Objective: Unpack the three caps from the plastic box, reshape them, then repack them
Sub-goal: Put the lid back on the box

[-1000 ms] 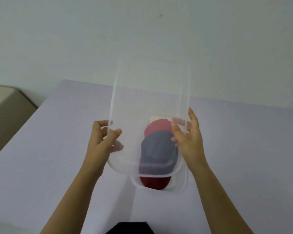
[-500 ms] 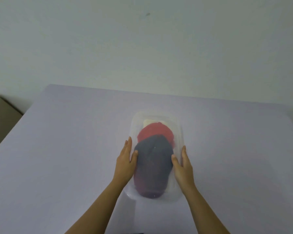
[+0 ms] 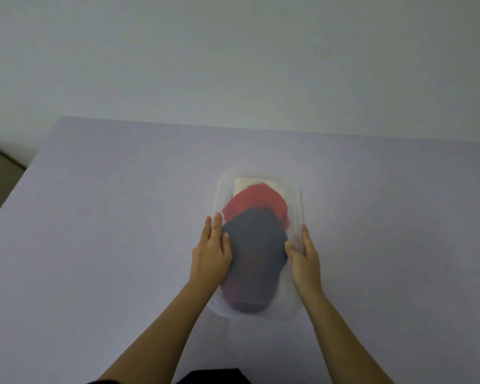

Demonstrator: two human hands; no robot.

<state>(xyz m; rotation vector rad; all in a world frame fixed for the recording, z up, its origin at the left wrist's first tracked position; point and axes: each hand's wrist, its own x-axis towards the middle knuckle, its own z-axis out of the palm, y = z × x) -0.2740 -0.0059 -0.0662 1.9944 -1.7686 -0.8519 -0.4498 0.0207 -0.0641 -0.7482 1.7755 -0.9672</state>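
Hands flat, fingers apart: left hand [image 3: 211,254], right hand [image 3: 305,259] flank lidded plastic box [image 3: 295,195]; caps [image 3: 254,245] inside.

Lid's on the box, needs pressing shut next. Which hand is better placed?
Left, marginally: the left hand lies flat over the lid with fingers spread, while the right hand only cups the box's edge.

Clear plastic box [image 3: 298,206] holding soft cloth caps, set on a matt tablecloth [image 3: 108,231].

The box is seen as thin, cloudy, slightly glossy plastic. A dark blue cap [image 3: 254,245], a red cap [image 3: 257,200] and a cream cap [image 3: 244,182] are shown as matt fabric. The lilac tablecloth is smooth; the wall [image 3: 233,56] is matt painted.
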